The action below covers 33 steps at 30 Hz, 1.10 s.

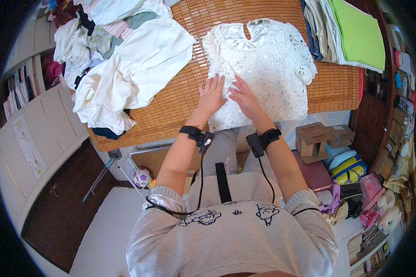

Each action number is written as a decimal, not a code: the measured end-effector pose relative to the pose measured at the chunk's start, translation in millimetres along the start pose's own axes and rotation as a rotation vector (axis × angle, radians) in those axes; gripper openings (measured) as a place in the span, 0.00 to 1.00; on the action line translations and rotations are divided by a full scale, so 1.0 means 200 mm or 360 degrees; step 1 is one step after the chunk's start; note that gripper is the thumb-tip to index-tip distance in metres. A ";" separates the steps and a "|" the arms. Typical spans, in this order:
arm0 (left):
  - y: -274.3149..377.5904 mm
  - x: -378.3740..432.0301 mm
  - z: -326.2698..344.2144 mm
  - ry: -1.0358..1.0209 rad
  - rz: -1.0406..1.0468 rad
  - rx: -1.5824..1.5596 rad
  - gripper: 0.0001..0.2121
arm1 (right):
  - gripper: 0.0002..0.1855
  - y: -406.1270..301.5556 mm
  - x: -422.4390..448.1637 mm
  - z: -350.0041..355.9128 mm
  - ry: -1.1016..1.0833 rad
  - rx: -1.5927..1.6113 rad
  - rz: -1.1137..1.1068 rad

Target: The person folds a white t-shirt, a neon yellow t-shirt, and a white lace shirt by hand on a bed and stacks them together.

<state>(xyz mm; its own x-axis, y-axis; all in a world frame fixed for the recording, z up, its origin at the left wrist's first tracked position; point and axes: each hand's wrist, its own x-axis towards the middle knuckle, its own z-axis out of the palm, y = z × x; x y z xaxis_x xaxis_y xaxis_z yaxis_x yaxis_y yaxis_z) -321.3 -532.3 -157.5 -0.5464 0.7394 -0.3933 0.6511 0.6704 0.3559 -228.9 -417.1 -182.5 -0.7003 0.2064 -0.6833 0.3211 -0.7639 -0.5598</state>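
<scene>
A white lace top (263, 79) with short sleeves and a satin-lined neck lies spread before me, its neckline pointing away. On its left side rests my left hand (212, 92), fingers slightly apart over the left edge and sleeve area. My right hand (244, 95) is beside it, fingers spread on or just above the lace. I see nothing gripped in either hand. The left sleeve seems to lie inward along the body of the top, partly hidden by my hands. Under the top is a brown bamboo mat (180, 100).
Left on the mat, a white garment (135, 72) lies by a heap of crumpled clothes (100, 38). Folded clothes, a green one (358, 34) outermost, are stacked at far right. Below the mat's edge are cardboard boxes (312, 136), a ball (141, 177) and a blue-grey metal stand (98, 176).
</scene>
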 end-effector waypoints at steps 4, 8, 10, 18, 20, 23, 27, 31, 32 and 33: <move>0.08 0.09 -0.03 0.0254 -0.0162 -0.0209 0.41 | 0.24 -0.04 0.00 -0.02 -0.0358 -0.0259 -0.0257; 0.13 0.19 -0.01 0.0428 -0.0147 -0.0079 0.38 | 0.19 -0.12 -0.07 -0.12 -0.0282 -0.0405 -0.0187; 0.14 0.23 0.01 0.0403 -0.0150 0.0049 0.34 | 0.19 -0.16 -0.09 -0.24 -0.0166 -0.0437 -0.0183; 0.09 0.31 0.04 0.0478 -0.0392 -0.0096 0.14 | 0.16 -0.39 -0.07 -1.01 0.0846 -0.0765 -0.0475; 0.07 0.31 0.02 0.0623 -0.0438 -0.0341 0.11 | 0.13 -0.47 -0.06 -1.08 0.1006 -0.0737 -0.0553; 0.13 0.25 -0.04 0.0942 -0.0270 -0.0522 0.11 | 0.15 -0.61 -0.05 -1.09 0.1188 -0.0238 -0.0439; 0.21 0.18 -0.08 0.1036 0.0023 -0.0528 0.11 | 0.18 -0.71 0.00 -1.12 0.0919 0.0234 -0.0092; 0.26 0.16 -0.07 0.0663 0.0285 -0.0592 0.14 | 0.17 -0.72 0.07 -1.13 0.0751 0.0372 -0.0004; 0.26 0.16 -0.05 0.0379 0.0184 -0.0756 0.15 | 0.17 -0.72 0.08 -1.13 0.0743 0.0368 0.0000; 0.26 0.15 -0.02 0.0096 0.0080 -0.0920 0.16 | 0.17 -0.73 0.08 -1.12 0.0685 0.0351 0.0054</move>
<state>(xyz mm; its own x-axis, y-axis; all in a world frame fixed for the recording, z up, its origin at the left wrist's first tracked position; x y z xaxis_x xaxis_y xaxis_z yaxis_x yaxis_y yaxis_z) -305.8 -475.1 -147.8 -0.5623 0.7621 -0.3211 0.2928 0.5466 0.7845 -143.5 -165.4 -216.4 -0.3494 0.3779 -0.8574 0.1636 -0.8764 -0.4530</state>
